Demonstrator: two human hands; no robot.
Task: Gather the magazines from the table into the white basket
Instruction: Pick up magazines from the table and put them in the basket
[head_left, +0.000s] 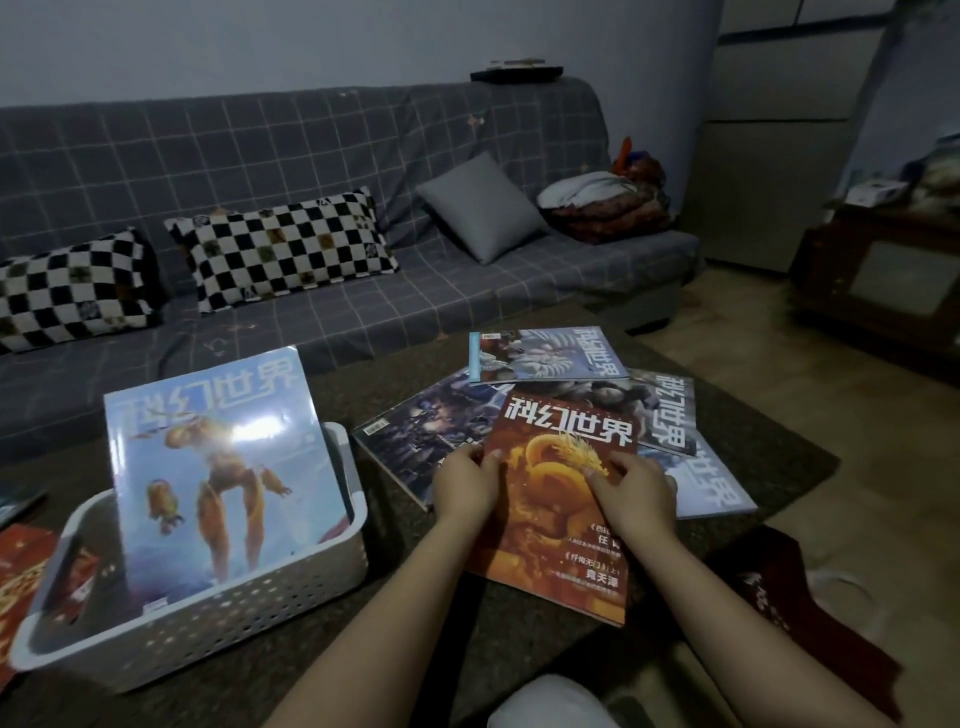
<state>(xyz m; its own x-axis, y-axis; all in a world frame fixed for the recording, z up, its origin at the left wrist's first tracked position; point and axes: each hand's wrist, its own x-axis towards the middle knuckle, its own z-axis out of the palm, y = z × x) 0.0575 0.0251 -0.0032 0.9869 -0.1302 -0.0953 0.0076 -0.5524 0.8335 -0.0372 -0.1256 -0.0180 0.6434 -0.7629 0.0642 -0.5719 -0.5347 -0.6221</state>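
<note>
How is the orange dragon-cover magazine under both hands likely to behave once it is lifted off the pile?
The orange dragon-cover magazine looks thin, so it will probably sag if held by one edge. Its cover seems glossy and it lies on other magazines, so it may slide first. With the left hand and right hand on opposite sides, it should lift flat.

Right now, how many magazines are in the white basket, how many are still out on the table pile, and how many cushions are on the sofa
Magazines standing in the white basket: 1 plainly visible, the blue magazine
Magazines in the table pile: 5, counting the orange magazine under the left hand and right hand
Cushions on the sofa: 3
Total: 9
</note>
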